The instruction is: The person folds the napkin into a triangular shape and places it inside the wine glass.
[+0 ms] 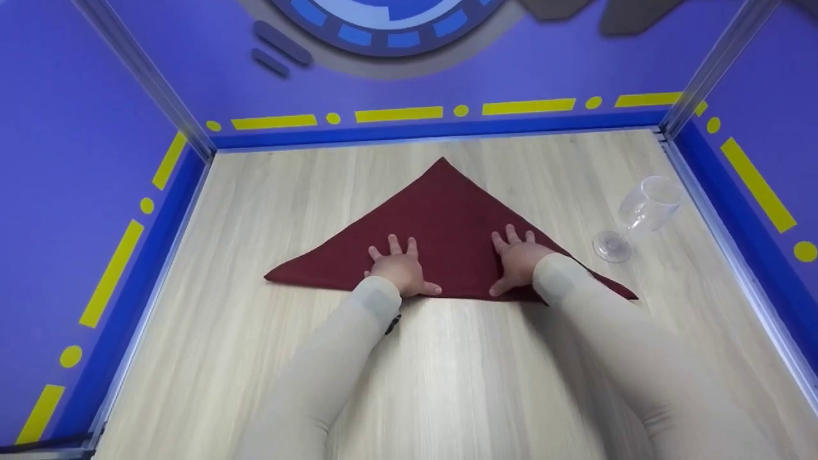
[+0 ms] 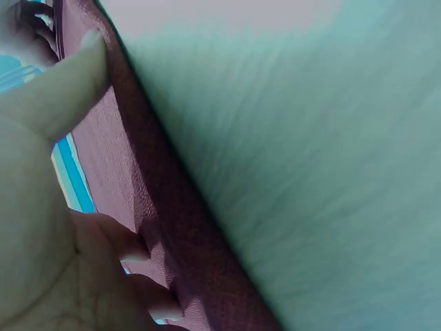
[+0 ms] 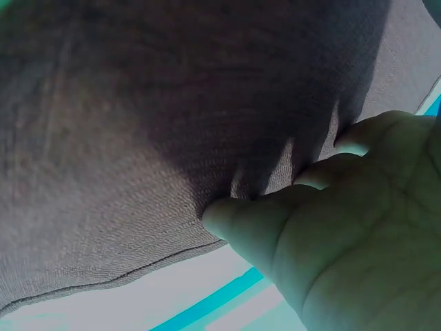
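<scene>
A dark red cloth napkin (image 1: pixel 447 217), folded into a triangle, lies flat on the wooden table with its peak pointing away from me. My left hand (image 1: pixel 397 271) rests on its left half with fingers spread, the thumb along the near folded edge. On the right half my right hand (image 1: pixel 519 260) presses down, also with spread fingers. The left wrist view shows the left thumb (image 2: pixel 76 83) on the napkin's edge. In the right wrist view the right hand's fingertips touch the cloth (image 3: pixel 138 227) and cast shadows over it.
A clear stemmed glass (image 1: pixel 648 204) stands to the right of the napkin, near the table's right side. Blue walls (image 1: pixel 409 89) with yellow dashes border the light wooden table (image 1: pixel 447 383) at the back and both sides.
</scene>
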Tool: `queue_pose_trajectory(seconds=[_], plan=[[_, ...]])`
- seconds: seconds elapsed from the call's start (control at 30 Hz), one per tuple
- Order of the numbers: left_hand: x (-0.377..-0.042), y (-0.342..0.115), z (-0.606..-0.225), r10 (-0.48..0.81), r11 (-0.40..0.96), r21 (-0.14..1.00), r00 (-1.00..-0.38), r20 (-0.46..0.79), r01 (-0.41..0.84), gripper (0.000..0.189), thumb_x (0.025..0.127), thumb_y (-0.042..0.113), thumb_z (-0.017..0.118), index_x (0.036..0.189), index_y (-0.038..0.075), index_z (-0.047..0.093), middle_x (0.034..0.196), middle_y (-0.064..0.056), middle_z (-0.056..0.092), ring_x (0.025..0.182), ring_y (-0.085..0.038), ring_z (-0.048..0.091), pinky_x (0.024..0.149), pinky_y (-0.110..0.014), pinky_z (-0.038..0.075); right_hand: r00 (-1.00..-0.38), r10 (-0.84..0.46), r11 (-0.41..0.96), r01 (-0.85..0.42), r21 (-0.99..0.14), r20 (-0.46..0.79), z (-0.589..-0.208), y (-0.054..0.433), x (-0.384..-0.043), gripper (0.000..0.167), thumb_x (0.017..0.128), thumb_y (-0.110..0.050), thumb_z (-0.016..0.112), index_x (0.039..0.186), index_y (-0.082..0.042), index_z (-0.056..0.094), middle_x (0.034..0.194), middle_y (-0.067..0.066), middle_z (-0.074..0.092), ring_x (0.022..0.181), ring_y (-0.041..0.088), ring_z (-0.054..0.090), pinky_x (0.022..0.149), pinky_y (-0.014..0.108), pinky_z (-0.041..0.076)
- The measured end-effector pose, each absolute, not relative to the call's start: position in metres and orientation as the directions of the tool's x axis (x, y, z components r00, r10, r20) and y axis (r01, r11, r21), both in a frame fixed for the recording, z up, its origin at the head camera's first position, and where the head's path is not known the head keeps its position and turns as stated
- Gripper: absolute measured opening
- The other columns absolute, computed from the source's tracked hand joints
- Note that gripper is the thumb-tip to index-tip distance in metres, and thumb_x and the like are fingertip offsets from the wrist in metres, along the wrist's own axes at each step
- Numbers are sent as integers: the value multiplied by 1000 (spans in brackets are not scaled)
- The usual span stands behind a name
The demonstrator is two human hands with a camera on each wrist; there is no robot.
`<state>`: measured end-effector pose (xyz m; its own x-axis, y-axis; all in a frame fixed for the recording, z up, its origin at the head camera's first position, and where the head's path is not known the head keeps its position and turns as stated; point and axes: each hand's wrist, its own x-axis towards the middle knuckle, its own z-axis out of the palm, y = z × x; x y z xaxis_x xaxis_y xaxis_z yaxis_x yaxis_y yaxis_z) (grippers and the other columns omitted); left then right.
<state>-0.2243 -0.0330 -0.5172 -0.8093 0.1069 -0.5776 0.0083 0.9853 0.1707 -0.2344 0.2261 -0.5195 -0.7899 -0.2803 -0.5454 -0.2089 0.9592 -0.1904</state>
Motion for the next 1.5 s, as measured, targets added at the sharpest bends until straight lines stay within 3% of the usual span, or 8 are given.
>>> queue_pose_trajectory(seconds=[0.3, 0.87, 1.03, 1.17, 1.5], plan=[[-233, -39, -523, 105, 973, 228, -822, -560, -31, 127, 80, 71, 80, 171, 27, 2, 177, -12, -15, 159, -56, -8, 119, -75, 28, -798, -260, 965, -193, -177, -544, -523, 224, -236, 126, 87, -59, 81, 168, -1, 4, 172, 34, -4, 152, 69, 6, 121, 69, 30], [-252, -50, -522, 140, 969, 249, -842, -520, 8, 125, 79, 65, 85, 171, 30, 8, 179, -9, -8, 160, -54, -7, 120, -75, 26, -840, -236, 972, -202, -123, -488, -523, 218, -229, 125, 86, -70, 74, 168, 0, 9, 171, 36, 5, 150, 68, 20, 119, 65, 37], [-250, -41, -514, 87, 977, 211, -833, -547, -37, 122, 84, 63, 82, 171, 26, 6, 177, -13, -15, 160, -56, -7, 120, -78, 22, -812, -254, 967, -217, -133, -525, -514, 218, -233, 120, 88, -60, 78, 168, -1, 10, 171, 36, 5, 150, 67, 20, 118, 70, 36], [-238, -29, -510, 68, 980, 191, -818, -572, -52, 125, 84, 70, 77, 171, 22, 0, 176, -18, -17, 158, -60, -6, 120, -76, 25, -790, -247, 969, -203, -141, -561, -508, 218, -238, 121, 85, -47, 87, 169, -3, 11, 172, 34, 3, 152, 65, 19, 114, 75, 36], [-235, -26, -520, 56, 973, 213, -809, -585, -87, 131, 80, 73, 78, 170, 28, -5, 176, -13, -21, 158, -57, -13, 123, -74, 20, -792, -246, 969, -199, -145, -558, -514, 219, -239, 125, 82, -45, 90, 168, -1, 11, 171, 37, 4, 150, 67, 19, 115, 74, 36]])
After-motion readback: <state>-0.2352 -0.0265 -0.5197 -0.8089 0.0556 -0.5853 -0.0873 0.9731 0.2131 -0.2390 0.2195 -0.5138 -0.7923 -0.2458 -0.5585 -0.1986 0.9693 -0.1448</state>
